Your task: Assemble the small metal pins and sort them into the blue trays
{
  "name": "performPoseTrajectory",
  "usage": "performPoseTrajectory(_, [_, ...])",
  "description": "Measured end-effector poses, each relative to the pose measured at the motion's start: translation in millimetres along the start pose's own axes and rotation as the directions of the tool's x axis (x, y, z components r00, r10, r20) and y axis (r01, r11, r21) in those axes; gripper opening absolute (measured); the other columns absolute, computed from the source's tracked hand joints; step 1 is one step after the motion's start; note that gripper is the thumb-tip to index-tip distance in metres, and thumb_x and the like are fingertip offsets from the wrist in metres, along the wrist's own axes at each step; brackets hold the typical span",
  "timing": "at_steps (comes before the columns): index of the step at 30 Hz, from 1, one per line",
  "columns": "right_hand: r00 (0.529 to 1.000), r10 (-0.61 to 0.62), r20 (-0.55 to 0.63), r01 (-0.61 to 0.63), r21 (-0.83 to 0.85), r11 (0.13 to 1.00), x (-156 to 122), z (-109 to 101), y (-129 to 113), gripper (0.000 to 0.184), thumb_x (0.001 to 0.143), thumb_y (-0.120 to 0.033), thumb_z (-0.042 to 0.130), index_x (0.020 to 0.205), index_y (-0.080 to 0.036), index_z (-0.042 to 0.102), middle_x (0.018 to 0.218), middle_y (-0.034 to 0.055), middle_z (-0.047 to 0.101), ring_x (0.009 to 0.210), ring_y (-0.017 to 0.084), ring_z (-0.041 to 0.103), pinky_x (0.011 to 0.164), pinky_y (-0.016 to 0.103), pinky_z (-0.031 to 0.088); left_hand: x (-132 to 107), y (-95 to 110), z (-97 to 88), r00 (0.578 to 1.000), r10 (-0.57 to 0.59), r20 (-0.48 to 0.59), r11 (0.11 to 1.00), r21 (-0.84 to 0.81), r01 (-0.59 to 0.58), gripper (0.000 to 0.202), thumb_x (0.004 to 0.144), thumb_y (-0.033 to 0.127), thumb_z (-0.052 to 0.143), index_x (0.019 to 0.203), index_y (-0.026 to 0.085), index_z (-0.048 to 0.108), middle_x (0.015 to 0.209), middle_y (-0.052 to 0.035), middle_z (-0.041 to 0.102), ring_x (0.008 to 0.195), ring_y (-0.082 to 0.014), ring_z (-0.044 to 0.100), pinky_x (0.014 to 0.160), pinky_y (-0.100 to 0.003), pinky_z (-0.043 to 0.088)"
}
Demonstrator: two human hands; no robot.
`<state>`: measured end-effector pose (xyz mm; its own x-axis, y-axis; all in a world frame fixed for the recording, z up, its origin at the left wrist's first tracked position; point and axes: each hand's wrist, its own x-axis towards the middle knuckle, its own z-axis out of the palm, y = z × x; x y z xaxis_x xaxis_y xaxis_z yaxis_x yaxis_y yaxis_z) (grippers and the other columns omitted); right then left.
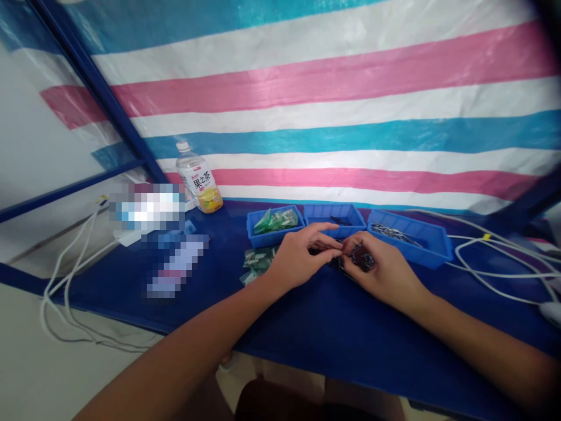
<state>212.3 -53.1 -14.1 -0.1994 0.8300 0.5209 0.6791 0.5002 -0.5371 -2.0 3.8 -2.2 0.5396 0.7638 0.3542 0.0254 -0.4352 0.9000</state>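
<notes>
Over the blue table, my left hand (300,254) has its thumb and middle fingers drawn together, with the index finger stretched out. My right hand (383,270) meets it fingertip to fingertip, its thumb and fingers pinched. Whatever lies between the fingertips is too small and covered to name. Small dark pieces (362,257) show beneath and behind my right fingers. Beside my left wrist lie small clear-and-green packets (258,261). Behind the hands stand three blue trays: the left tray (253,240) holds green packets, the middle tray (357,225) a few dark pieces, the right tray (432,252) slender metal pieces.
A labelled drink bottle (201,181) stands at the back left, near blurred-out items (177,266). White cables (477,272) loop across the right side, and more cables (65,286) hang at the left edge. A striped sheet (315,99) closes off the back.
</notes>
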Motion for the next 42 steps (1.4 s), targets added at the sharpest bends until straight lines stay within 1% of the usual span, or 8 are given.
performPoseTrajectory(3, [1.000, 0.022, -0.008, -0.022, 0.032, 0.999, 0.1, 0.2, -0.2, 0.015, 0.096, -0.021, 0.069, 0.108, -0.026, 0.060, 0.093, 0.0024, 0.072, 0.067, 0.017, 0.066, 0.059, 0.030, 0.054, 0.5, 0.1, 0.3, 0.999, -0.026, -0.019, 0.996, -0.087, 0.024, 0.051, 0.089, 0.019, 0.081, 0.138, 0.018, 0.065, 0.119, -0.0131, 0.083, 0.100, -0.0230, 0.083, 0.091, -0.036, 0.068])
performPoseTrajectory(7, [1.000, -0.011, -0.020, 0.012, 0.072, 0.997, 1.4, -1.4, 1.0, 0.032, 0.097, -0.016, 0.062, 0.128, -0.026, 0.062, 0.097, 0.0047, 0.071, 0.080, 0.021, 0.070, 0.064, 0.032, 0.058, -0.8, 4.2, -1.5, 1.000, -0.020, -0.020, 0.998, 0.056, 0.021, 0.040, 0.097, 0.030, 0.074, 0.135, 0.018, 0.068, 0.106, -0.0098, 0.084, 0.091, -0.0217, 0.082, 0.086, -0.034, 0.067])
performPoseTrajectory(10, [0.999, -0.042, -0.029, 0.043, 0.055, 0.998, 2.2, -2.8, 0.5, 0.021, 0.099, -0.016, 0.061, 0.115, -0.027, 0.068, 0.093, 0.0040, 0.070, 0.076, 0.019, 0.068, 0.061, 0.031, 0.055, -2.8, 8.1, -2.5, 1.000, -0.004, 0.015, 0.988, 0.155, 0.002, 0.033, 0.103, 0.030, 0.065, 0.133, 0.017, 0.072, 0.092, -0.0064, 0.085, 0.082, -0.0208, 0.082, 0.082, -0.033, 0.066])
performPoseTrajectory(15, [0.997, -0.028, -0.073, 0.030, 0.024, 0.999, 2.6, -4.5, 0.2, 0.007, 0.099, -0.022, 0.067, 0.103, -0.026, 0.071, 0.095, 0.0037, 0.074, 0.074, 0.018, 0.069, 0.061, 0.031, 0.055, -2.8, 10.3, -2.7, 0.997, 0.071, 0.029, 0.969, 0.235, -0.076, 0.027, 0.102, 0.027, 0.066, 0.124, 0.019, 0.079, 0.110, -0.0063, 0.086, 0.095, -0.0229, 0.083, 0.088, -0.033, 0.066])
performPoseTrajectory(30, [0.996, -0.091, -0.023, 0.093, 0.080, 0.993, 3.2, -3.6, 2.5, 0.018, 0.105, -0.021, 0.063, 0.114, -0.028, 0.077, 0.113, 0.0063, 0.078, 0.098, 0.022, 0.076, 0.082, 0.036, 0.062, 0.2, -4.4, -1.4, 0.998, -0.021, -0.057, 1.000, 0.007, 0.022, 0.021, 0.091, 0.016, 0.080, 0.112, 0.017, 0.078, 0.110, -0.0092, 0.085, 0.103, -0.0231, 0.083, 0.102, -0.039, 0.067])
performPoseTrajectory(35, [0.999, 0.048, -0.021, -0.044, 0.147, 0.988, -0.9, -0.2, 4.5, 0.015, 0.105, -0.029, 0.065, 0.115, -0.026, 0.075, 0.112, 0.0073, 0.081, 0.093, 0.023, 0.079, 0.075, 0.035, 0.065, 0.7, -4.0, -0.4, 0.996, -0.019, -0.089, 0.999, 0.045, 0.023, 0.026, 0.087, 0.010, 0.080, 0.112, 0.015, 0.074, 0.106, -0.0100, 0.085, 0.099, -0.0216, 0.084, 0.097, -0.036, 0.069])
performPoseTrajectory(38, [0.989, 0.146, -0.016, -0.138, 0.248, 0.959, -2.6, 1.9, 3.3, 0.027, 0.101, -0.039, 0.072, 0.125, -0.026, 0.070, 0.109, 0.0073, 0.081, 0.089, 0.024, 0.080, 0.069, 0.034, 0.066, 0.5, -4.2, 0.3, 0.996, -0.022, -0.088, 0.999, 0.046, 0.027, 0.027, 0.086, 0.007, 0.077, 0.111, 0.015, 0.072, 0.103, -0.0090, 0.085, 0.096, -0.0207, 0.084, 0.094, -0.034, 0.069])
performPoseTrajectory(42, [0.992, 0.127, 0.011, -0.126, 0.217, 0.968, -0.8, -0.5, -0.6, 0.030, 0.102, -0.043, 0.072, 0.128, -0.029, 0.072, 0.106, 0.0053, 0.080, 0.083, 0.022, 0.077, 0.068, 0.033, 0.062, 0.2, -5.2, -0.3, 0.998, -0.024, -0.057, 0.998, 0.049, 0.027, 0.029, 0.083, 0.005, 0.076, 0.110, 0.016, 0.072, 0.102, -0.0082, 0.084, 0.094, -0.0204, 0.084, 0.091, -0.032, 0.069])
